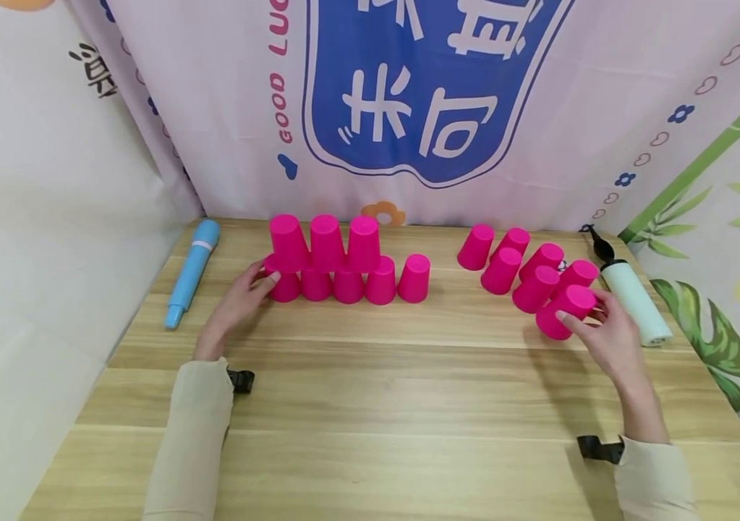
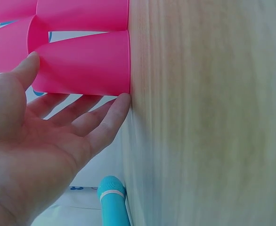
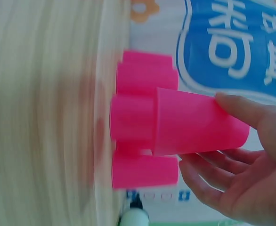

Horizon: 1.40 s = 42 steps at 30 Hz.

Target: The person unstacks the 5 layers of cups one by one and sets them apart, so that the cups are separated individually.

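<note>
Upside-down pink cups form two rows: a bottom row whose end cup (image 1: 414, 278) stands apart at the right, and three upper cups (image 1: 327, 244) resting on the others. At the row's left end, my left hand (image 1: 242, 300) touches the outermost bottom cup (image 2: 84, 63), its thumb near the top and its fingers loosely extended along the side. My right hand (image 1: 610, 336) grips another pink cup (image 3: 199, 123) between thumb and fingers, raised above the table. Behind it stand several more upside-down cups (image 1: 535, 289) in a loose group.
A blue microphone-shaped object (image 1: 192, 275) lies at the table's left side. On the right lies a pale green cylinder (image 1: 636, 300) with a black nozzle-like end (image 1: 600, 248). A printed cloth (image 1: 226, 145) hangs along the table's back edge (image 1: 435, 226).
</note>
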### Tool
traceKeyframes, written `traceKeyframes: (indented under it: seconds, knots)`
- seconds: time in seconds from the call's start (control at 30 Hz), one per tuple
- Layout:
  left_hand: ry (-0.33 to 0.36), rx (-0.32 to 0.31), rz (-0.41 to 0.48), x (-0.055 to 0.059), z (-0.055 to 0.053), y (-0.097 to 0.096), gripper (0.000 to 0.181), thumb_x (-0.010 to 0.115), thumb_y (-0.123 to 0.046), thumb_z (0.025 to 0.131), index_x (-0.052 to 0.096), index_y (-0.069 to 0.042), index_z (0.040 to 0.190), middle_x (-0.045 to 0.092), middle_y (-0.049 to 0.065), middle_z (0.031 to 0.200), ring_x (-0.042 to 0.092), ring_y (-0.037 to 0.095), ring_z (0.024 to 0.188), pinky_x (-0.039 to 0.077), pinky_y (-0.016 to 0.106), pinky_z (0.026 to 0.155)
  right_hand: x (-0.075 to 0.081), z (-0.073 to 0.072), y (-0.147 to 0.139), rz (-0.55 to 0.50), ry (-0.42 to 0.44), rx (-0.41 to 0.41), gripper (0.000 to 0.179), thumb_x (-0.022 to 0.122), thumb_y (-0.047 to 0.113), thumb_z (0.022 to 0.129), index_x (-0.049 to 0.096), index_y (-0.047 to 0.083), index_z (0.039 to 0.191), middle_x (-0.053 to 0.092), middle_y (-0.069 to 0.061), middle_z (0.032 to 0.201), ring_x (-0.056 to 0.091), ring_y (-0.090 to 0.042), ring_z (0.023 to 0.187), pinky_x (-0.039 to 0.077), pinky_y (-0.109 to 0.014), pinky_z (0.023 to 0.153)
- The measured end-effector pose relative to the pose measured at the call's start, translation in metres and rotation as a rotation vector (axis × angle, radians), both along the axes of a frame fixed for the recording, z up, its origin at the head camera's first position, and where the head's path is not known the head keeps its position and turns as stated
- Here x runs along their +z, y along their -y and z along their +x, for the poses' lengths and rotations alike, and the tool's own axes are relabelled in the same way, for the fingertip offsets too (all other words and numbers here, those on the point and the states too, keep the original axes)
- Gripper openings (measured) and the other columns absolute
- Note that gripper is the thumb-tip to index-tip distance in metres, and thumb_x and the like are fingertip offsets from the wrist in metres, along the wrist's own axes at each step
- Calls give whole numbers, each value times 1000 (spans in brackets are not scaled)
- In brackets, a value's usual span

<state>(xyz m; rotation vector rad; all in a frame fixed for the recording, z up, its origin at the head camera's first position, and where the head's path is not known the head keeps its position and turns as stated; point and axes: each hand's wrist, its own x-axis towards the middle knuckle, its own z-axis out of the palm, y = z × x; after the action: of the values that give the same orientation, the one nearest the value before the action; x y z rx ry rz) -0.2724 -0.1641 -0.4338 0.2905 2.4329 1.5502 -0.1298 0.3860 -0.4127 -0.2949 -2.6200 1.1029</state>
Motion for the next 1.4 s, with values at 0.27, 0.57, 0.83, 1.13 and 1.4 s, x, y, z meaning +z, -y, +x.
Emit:
traceKeyframes:
  seconds: [0.27, 0.57, 0.83, 1.13, 1.4]
  knots:
    - [-10, 3, -24, -9, -3, 4, 65, 46, -35, 102, 19, -4, 153, 28, 25, 151, 35, 42, 134, 42, 55, 101, -13, -9, -24, 19, 127, -46, 79, 67, 38, 90, 30, -7, 143, 44, -31, 135, 46, -46, 120, 48, -50, 92]
    - [12, 6, -13, 4, 10, -5, 61, 45, -27, 103, 19, -2, 153, 27, 26, 151, 34, 43, 135, 40, 55, 103, -32, -19, -29, -12, 117, -57, 72, 69, 25, 90, 31, -10, 141, 43, -33, 134, 46, -48, 120, 42, -58, 97]
    - [11, 3, -22, 4, 10, -6, 62, 45, -30, 103, 20, -3, 153, 28, 25, 151, 34, 42, 135, 41, 54, 103, -36, -22, -30, -20, 126, -78, 74, 68, 28, 91, 29, -9, 142, 40, -33, 137, 44, -50, 120, 42, -59, 97]
    - [16, -1, -19, 4, 8, -8, 62, 45, -30, 103, 20, -3, 153, 27, 25, 152, 33, 42, 136, 40, 55, 103, -14, -12, -18, 111, 44, -134, 73, 64, 22, 93, 24, -6, 147, 37, -33, 141, 43, -51, 120, 40, -63, 95]
    - [-19, 8, -29, -20, -9, 4, 68, 45, -43, 101, 18, -11, 155, 26, 20, 154, 33, 40, 136, 40, 54, 103, 32, -20, 40, 157, -345, -96, 52, 67, 9, 90, 47, -4, 136, 43, -23, 139, 39, -37, 130, 35, -54, 106]
